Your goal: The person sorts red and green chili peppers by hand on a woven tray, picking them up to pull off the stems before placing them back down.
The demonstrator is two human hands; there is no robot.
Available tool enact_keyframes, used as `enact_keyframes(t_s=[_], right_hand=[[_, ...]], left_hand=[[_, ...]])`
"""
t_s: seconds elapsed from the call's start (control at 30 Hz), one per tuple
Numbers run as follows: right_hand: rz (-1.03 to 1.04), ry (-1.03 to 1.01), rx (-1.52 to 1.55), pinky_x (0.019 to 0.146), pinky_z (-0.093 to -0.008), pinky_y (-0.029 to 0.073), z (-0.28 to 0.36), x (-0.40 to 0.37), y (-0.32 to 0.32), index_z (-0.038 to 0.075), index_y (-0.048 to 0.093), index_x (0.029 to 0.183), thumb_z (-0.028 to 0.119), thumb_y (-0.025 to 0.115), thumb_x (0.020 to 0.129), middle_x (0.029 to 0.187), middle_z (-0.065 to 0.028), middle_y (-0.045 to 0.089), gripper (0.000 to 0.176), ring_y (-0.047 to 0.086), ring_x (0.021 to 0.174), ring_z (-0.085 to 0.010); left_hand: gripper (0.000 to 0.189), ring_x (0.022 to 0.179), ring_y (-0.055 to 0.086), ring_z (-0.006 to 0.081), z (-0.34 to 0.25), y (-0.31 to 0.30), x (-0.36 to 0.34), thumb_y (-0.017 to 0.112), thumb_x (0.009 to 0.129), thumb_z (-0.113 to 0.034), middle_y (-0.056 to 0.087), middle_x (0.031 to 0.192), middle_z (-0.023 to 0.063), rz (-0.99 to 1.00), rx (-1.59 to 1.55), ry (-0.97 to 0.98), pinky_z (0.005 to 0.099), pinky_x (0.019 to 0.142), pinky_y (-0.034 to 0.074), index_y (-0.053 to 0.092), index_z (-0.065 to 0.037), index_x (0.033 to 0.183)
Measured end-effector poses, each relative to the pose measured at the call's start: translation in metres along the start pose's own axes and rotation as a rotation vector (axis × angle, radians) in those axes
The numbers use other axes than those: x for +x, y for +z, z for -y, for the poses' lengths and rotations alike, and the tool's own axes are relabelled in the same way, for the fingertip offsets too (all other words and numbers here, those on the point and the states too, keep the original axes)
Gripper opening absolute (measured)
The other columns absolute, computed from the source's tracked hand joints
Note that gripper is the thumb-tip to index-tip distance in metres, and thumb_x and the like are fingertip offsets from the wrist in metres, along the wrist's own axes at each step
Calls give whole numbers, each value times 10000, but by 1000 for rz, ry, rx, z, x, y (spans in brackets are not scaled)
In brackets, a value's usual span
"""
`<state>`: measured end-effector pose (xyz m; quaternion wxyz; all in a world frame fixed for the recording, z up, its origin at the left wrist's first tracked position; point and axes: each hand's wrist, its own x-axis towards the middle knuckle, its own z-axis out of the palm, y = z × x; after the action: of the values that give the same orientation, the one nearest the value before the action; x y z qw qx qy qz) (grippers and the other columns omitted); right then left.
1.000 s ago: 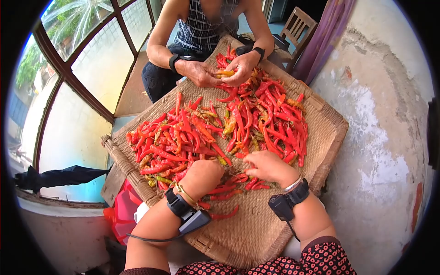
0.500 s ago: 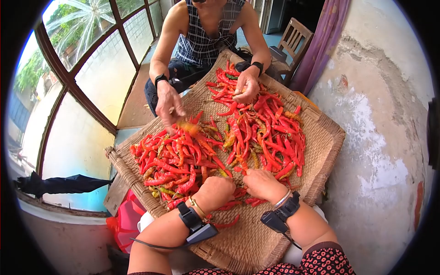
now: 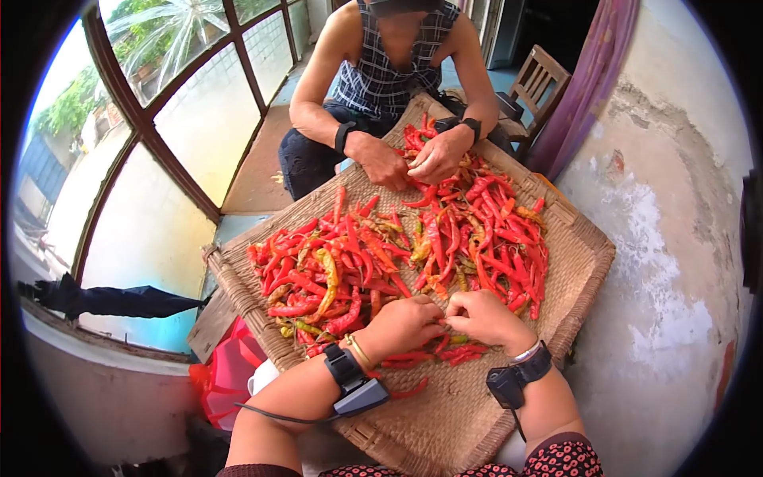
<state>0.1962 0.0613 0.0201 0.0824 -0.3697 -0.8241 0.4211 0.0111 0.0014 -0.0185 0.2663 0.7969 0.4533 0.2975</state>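
Watching remotely, I saw left hand (image 3: 407, 324) and right hand (image 3: 486, 318) close together over woven tray (image 3: 457, 401), fingers curled, likely paired for fine control; whether either gripped anything, I could not tell; red peppers (image 3: 509, 254) lay heaped just beyond, raised rim (image 3: 586, 292) seemingly containing them

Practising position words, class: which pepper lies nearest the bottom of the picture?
The lone red pepper, on a bare part of the tray; the other visible peppers lie farther up, mostly heaped.

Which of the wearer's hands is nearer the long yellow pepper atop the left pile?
Left. The left hand is right of the yellow pepper, closer to the wearer; the right hand is farther right.
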Motion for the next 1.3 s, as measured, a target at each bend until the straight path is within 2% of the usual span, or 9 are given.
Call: enact_keyframes(t_s=[0.2,0.27,0.5,0.6,0.67,0.73,0.83,0.93,1.3], right_hand=[[-240,-167,85,625,-295,481,-1,4,-2,-2,630,884,140,650,799,679,-71,613,167,605,655,-158],[-17,16,241,620,-285,477,-2,1,-5,7,638,944,155,657,799,699,-80,623,208,602,655,-147],[117,81,206,606,-276,464,-5,2,-10,20,644,979,175,654,792,684,-62,617,243,577,634,-129],[184,118,-58,582,-243,433,-15,4,-18,-3,635,920,112,627,801,690,16,580,165,517,632,-58],[-42,184,100,617,-250,459,-26,8,-19,-1,630,982,143,642,803,725,-39,618,230,555,664,-88],[-363,65,725,632,-211,449,-12,12,-19,6,613,1035,80,613,840,823,9,601,208,535,707,-63],[-572,-50,830,632,-206,444,-13,17,-16,-4,604,1054,82,616,839,816,14,594,232,519,702,-50],[-393,81,277,622,-258,485,-27,17,-6,1,627,1003,127,641,812,777,-39,638,230,590,674,-96],[-81,-106,-134,667,-315,500,-17,15,11,-3,621,990,128,645,769,801,-133,645,257,639,731,-212]], left_hand=[[183,682,625,313,-7,-14,2,632,804,-181,623,715,148,-38,-56,-163,373,608,492,626,-45,927],[178,682,631,301,-10,-19,1,642,795,-186,629,716,137,-57,6,-250,367,594,494,632,-54,914],[181,679,629,280,-9,-17,-2,652,776,-195,627,727,124,-90,123,-127,373,592,500,632,-66,901],[176,671,622,286,-9,-19,-6,643,780,-213,616,705,118,-108,188,-166,387,590,497,621,-69,880],[189,676,617,302,-7,-20,-7,629,784,-241,613,713,114,-13,239,-232,404,595,495,613,-77,874],[207,690,618,308,-10,-18,-7,623,781,-258,616,736,118,69,271,-225,411,603,496,610,-76,879],[224,705,621,323,-9,-7,-9,625,769,-271,619,743,136,229,293,-195,427,616,498,607,-63,850],[241,715,629,328,-10,2,-12,660,730,-274,628,736,144,365,307,-176,425,621,503,620,-47,800],[236,632,625,294,-19,7,-9,629,750,-305,607,666,103,463,386,-160,410,555,491,608,-70,757]])
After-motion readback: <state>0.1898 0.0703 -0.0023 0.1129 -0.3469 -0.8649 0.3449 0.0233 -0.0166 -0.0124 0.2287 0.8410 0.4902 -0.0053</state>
